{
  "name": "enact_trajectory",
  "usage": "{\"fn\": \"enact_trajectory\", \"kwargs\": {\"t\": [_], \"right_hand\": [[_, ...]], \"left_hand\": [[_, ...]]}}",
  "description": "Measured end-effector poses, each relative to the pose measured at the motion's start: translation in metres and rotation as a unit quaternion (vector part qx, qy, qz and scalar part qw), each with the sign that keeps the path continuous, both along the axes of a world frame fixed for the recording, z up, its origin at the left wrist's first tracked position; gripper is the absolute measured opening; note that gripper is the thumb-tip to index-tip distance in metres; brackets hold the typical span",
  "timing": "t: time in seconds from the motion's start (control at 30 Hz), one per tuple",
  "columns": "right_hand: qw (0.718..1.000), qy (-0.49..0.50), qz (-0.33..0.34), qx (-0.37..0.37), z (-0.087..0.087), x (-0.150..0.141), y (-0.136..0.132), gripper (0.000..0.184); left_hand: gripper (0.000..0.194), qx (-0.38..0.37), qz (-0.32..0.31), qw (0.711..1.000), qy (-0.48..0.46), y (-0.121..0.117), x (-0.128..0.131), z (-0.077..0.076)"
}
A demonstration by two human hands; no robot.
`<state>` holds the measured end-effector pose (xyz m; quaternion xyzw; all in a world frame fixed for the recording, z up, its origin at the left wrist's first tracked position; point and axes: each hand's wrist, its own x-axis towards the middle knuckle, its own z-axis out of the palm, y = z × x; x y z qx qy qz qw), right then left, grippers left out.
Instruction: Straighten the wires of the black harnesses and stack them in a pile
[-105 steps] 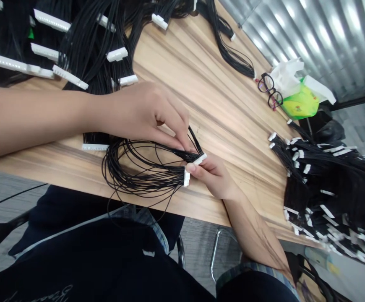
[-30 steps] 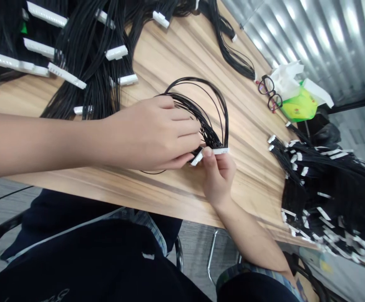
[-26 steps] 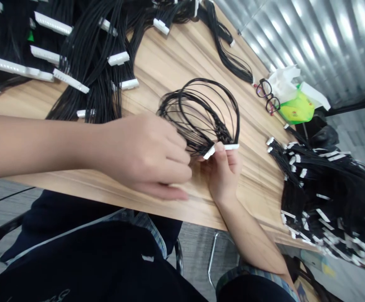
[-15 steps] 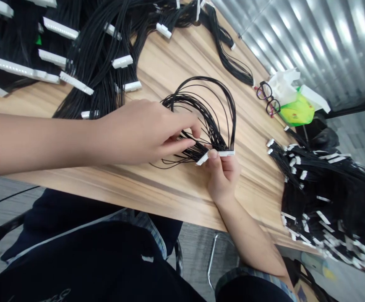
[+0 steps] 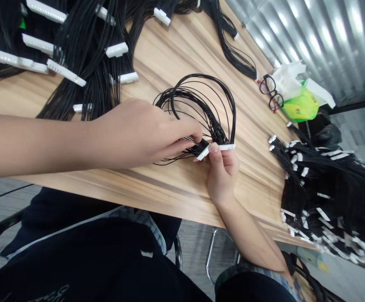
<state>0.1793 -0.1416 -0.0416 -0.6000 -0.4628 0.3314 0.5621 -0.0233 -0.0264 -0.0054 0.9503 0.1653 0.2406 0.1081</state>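
Note:
My right hand [image 5: 222, 172] grips the white connectors [image 5: 227, 147] of a looped black wire harness [image 5: 212, 113], its thumb pressed on them. Two white connector pieces show, one on either side of the thumb, set at an angle to each other. Wires rise from them and arch back to the left above the table. My left hand [image 5: 157, 134] reaches in from the left, thumb and index finger closed on black wires [image 5: 198, 147] just left of the connectors. Its other fingers are hidden behind the hand and wires.
Black harnesses [image 5: 91, 63] with white connectors cover the table's left back. Another bundle [image 5: 225, 46] lies along the far edge. Eyeglasses [image 5: 276, 100] and a green packet [image 5: 302, 105] sit at the right back. A large harness pile [image 5: 330, 184] lies at right, by the wooden table's [image 5: 176, 188] edge.
My left thumb and index finger have come closer together on the wires beside the connectors. My right hand keeps its hold. The whole view has shifted slightly.

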Motion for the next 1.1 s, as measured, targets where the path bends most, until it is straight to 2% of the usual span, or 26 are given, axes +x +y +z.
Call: {"fn": "enact_trajectory", "kwargs": {"t": [0.13,0.23,0.4,0.5,0.63,0.7,0.97,1.03,1.1], "right_hand": [[1.000,-0.018,0.000,-0.010,0.001,-0.003,-0.004,0.036],[1.000,-0.010,0.000,-0.004,0.002,-0.005,-0.004,0.034],[1.000,-0.009,-0.006,-0.009,0.003,-0.006,-0.002,0.036],[1.000,-0.020,-0.007,-0.008,0.004,-0.007,-0.002,0.038],[1.000,-0.007,-0.008,-0.011,0.003,-0.007,-0.002,0.034],[1.000,-0.007,-0.008,-0.017,0.003,-0.007,-0.002,0.034],[0.998,-0.060,0.023,-0.012,0.003,-0.006,-0.003,0.035],[0.997,-0.070,0.032,-0.011,0.004,-0.007,-0.004,0.035],[0.996,-0.072,0.041,-0.013,0.005,-0.008,-0.004,0.033]], "left_hand": [[0.029,0.073,0.013,0.997,-0.006,0.000,0.000,-0.001],[0.032,0.093,0.018,0.995,-0.018,0.001,0.000,-0.002],[0.041,0.056,0.000,0.998,0.023,0.002,0.002,0.000],[0.044,0.054,-0.003,0.999,0.002,0.002,0.003,-0.001],[0.038,0.081,-0.004,0.996,-0.039,0.000,0.004,-0.006],[0.033,0.070,0.011,0.997,-0.042,-0.001,0.004,-0.008],[0.025,-0.031,-0.038,0.999,0.017,0.004,0.008,-0.005],[0.026,-0.033,-0.060,0.997,0.047,0.005,0.010,-0.004],[0.029,-0.003,-0.062,0.996,0.070,0.006,0.012,-0.003]]}}
